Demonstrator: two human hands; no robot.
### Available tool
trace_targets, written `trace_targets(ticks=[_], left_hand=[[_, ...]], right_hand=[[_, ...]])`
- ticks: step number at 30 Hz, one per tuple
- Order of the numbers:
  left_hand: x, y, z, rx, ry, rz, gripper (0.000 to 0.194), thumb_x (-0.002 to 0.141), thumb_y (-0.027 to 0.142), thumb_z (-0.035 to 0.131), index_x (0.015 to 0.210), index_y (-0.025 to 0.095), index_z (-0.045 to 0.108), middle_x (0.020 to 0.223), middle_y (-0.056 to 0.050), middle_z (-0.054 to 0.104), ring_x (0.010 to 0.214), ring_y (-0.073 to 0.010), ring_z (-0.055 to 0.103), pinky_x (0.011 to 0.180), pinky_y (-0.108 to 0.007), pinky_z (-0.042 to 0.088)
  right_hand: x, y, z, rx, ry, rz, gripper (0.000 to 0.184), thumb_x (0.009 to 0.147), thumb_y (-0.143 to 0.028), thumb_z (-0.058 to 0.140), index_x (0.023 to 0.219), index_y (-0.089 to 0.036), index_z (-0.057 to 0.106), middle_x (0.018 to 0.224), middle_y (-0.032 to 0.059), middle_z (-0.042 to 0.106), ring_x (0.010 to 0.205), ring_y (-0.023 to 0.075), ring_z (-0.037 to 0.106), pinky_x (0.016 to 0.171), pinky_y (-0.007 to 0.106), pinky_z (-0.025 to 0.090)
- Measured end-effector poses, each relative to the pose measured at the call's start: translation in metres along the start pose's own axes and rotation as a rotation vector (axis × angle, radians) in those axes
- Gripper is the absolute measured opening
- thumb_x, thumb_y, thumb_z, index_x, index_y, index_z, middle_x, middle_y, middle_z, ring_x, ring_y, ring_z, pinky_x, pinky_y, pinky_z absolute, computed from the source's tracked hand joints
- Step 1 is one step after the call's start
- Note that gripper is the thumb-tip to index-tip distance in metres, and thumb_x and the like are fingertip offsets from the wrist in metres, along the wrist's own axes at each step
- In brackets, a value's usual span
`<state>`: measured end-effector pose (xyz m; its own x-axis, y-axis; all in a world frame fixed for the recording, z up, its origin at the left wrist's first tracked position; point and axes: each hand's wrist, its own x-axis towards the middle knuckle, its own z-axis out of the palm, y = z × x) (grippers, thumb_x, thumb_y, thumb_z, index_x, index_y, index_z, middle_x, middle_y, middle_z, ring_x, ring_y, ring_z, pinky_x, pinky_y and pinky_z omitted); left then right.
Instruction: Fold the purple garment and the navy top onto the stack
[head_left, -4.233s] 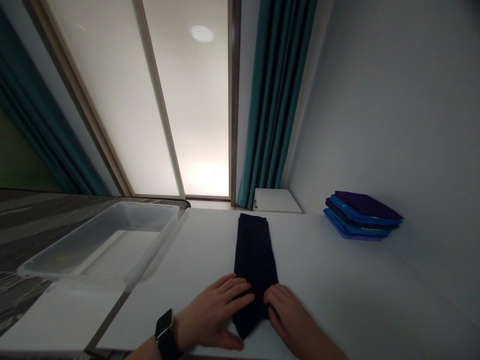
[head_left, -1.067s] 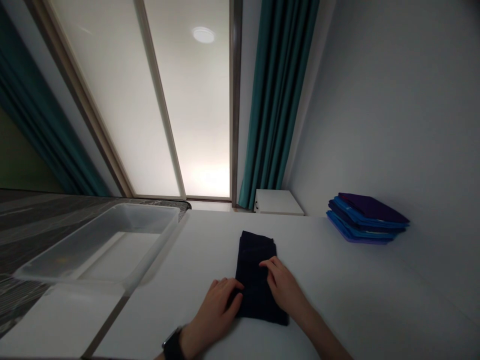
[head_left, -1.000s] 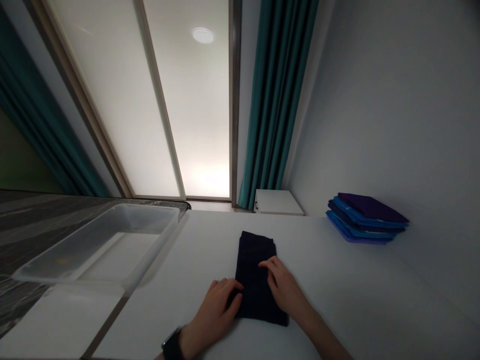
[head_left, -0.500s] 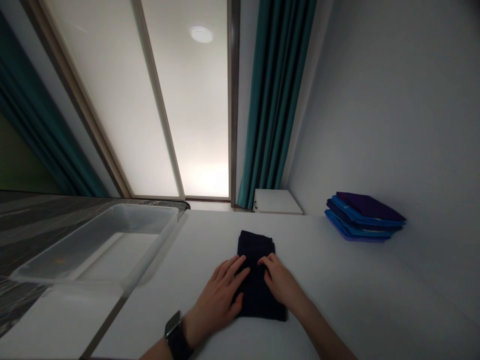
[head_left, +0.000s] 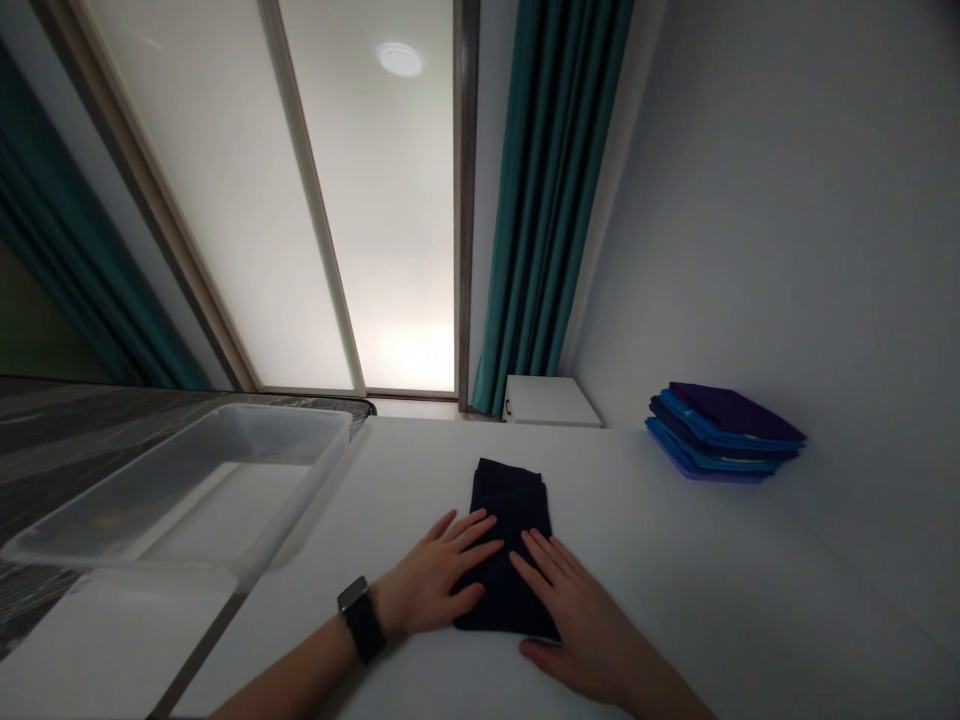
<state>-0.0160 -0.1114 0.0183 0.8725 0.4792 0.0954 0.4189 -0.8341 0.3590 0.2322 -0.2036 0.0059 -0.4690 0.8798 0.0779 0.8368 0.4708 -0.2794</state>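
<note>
A dark navy cloth (head_left: 507, 500), folded into a narrow rectangle, lies flat on the white table (head_left: 405, 460). My left hand (head_left: 442, 572) rests over its left side, fingers stretched and spread, with a black watch (head_left: 361, 618) on the wrist. On the right side of the cloth lies my right hand (head_left: 577, 620), fingers extended and the thumb beside the near right corner. Both hands touch the cloth without gripping it. They cover parts of its edges, and whether it is a garment I cannot tell.
A stack of folded blue and purple cloths (head_left: 724, 435) stands at the right by the wall. To the left is a translucent plastic bin (head_left: 225, 570). Beyond the table's far edge are a white cabinet (head_left: 551, 400) and a teal curtain (head_left: 551, 200).
My right hand has gone from curled fingers to lying flat, and has shifted toward the cloth's near right corner. The left hand has moved slightly, its fingers spread wider. The near end of the cloth has shifted left.
</note>
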Motion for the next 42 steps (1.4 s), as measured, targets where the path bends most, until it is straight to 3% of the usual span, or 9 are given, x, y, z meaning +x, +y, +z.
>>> trace_targets(ticks=[5,9,15,17,20,22,27,33,42], left_hand=[[-0.003,-0.002,0.004,0.041,0.01,-0.019,0.053,0.1,0.03,0.039,0.151,0.033,0.026,0.16,-0.002,0.021,0.147,-0.0218,0.018,0.12,-0.049,0.014],[-0.006,-0.002,0.007,0.094,0.014,-0.026,0.054,0.102,0.032,0.034,0.153,0.031,0.018,0.161,-0.003,0.017,0.147,-0.0209,0.016,0.12,-0.047,0.014],[-0.005,-0.009,0.002,0.038,-0.023,-0.03,0.055,0.101,0.043,0.037,0.152,0.031,0.021,0.16,-0.003,0.018,0.147,-0.0245,0.015,0.119,-0.052,0.014],[-0.006,-0.015,0.001,-0.051,0.035,-0.07,0.051,0.103,0.04,0.027,0.153,0.029,0.02,0.16,-0.002,0.02,0.147,-0.0206,0.017,0.12,-0.046,0.018],[-0.011,-0.022,0.0,-0.138,0.228,-0.204,0.05,0.105,0.034,0.017,0.154,0.024,0.017,0.16,-0.003,0.021,0.147,-0.0159,0.019,0.12,-0.04,0.022],[-0.014,-0.021,0.001,-0.118,0.289,-0.213,0.051,0.104,0.033,0.02,0.154,0.022,0.017,0.16,-0.004,0.02,0.147,-0.0167,0.019,0.12,-0.041,0.023],[-0.016,-0.001,0.011,0.007,0.173,-0.028,0.058,0.099,0.027,0.037,0.154,0.023,0.017,0.16,-0.006,0.021,0.146,-0.0217,0.02,0.12,-0.044,0.024],[-0.012,0.007,0.025,0.063,0.149,-0.119,0.061,0.096,0.023,0.041,0.153,0.022,0.02,0.158,-0.006,0.025,0.145,-0.0215,0.024,0.118,-0.045,0.026],[-0.015,0.006,0.029,0.143,0.135,-0.113,0.061,0.097,0.021,0.036,0.154,0.022,0.016,0.159,-0.006,0.021,0.146,-0.0211,0.023,0.119,-0.044,0.022]], right_hand=[[0.001,0.004,0.003,-0.017,0.029,-0.024,0.088,0.077,-0.029,0.067,0.153,-0.02,0.024,0.158,0.0128,0.021,0.145,0.0293,0.019,0.118,0.048,0.023],[-0.001,0.004,-0.002,-0.037,0.027,-0.059,0.082,0.083,-0.036,0.064,0.153,-0.02,0.024,0.158,0.0122,0.02,0.146,0.0298,0.018,0.119,0.05,0.021],[0.002,0.002,-0.005,-0.041,0.035,-0.06,0.056,0.098,-0.037,0.04,0.15,-0.02,0.03,0.157,0.0091,0.027,0.145,0.0246,0.022,0.119,0.049,0.02],[0.007,-0.002,-0.006,-0.035,0.057,-0.009,0.048,0.098,-0.033,0.04,0.144,-0.019,0.043,0.151,0.0098,0.038,0.142,0.0246,0.031,0.117,0.05,0.025],[0.016,-0.012,-0.007,-0.037,0.113,0.055,0.04,0.093,-0.024,0.045,0.13,-0.016,0.059,0.143,0.0109,0.051,0.136,0.0249,0.042,0.116,0.049,0.029],[0.023,-0.018,-0.005,-0.054,0.157,0.069,0.041,0.091,-0.02,0.045,0.129,-0.015,0.06,0.143,0.0113,0.051,0.135,0.0247,0.044,0.115,0.048,0.032],[0.034,-0.022,0.012,-0.115,0.197,0.078,0.054,0.089,-0.02,0.043,0.141,-0.01,0.046,0.15,0.0143,0.04,0.14,0.0275,0.035,0.116,0.049,0.03],[0.036,-0.021,0.026,-0.145,0.179,0.1,0.061,0.085,-0.019,0.045,0.144,-0.009,0.041,0.153,0.0127,0.033,0.143,0.0272,0.029,0.118,0.045,0.026],[0.034,-0.018,0.031,-0.133,0.207,0.08,0.062,0.083,-0.015,0.046,0.144,-0.009,0.041,0.154,0.0135,0.031,0.143,0.0279,0.026,0.118,0.047,0.026]])
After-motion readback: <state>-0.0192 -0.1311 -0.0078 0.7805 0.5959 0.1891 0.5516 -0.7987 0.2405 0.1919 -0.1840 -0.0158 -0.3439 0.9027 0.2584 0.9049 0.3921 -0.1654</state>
